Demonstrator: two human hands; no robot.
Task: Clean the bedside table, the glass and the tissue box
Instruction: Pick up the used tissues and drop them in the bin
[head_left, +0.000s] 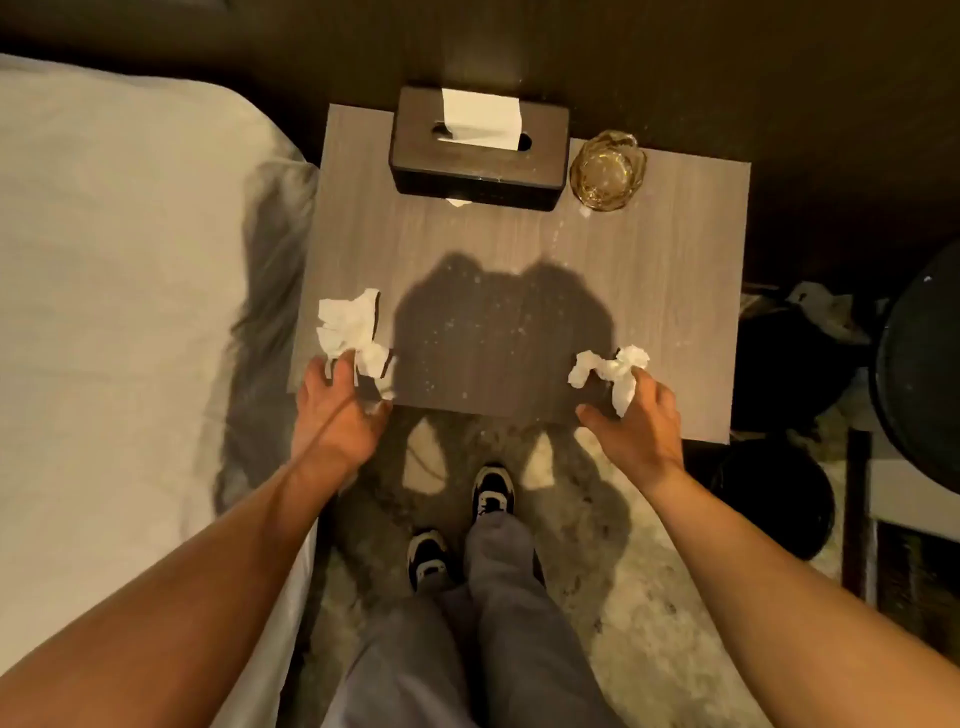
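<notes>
speckled bedside table (649, 270), tissue box (475, 166), glass (607, 170)

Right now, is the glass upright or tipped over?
Upright: the glass stands on the table beside the tissue box, its round mouth facing up.

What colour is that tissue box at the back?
The tissue box is dark brown, seen from the head view.
</notes>
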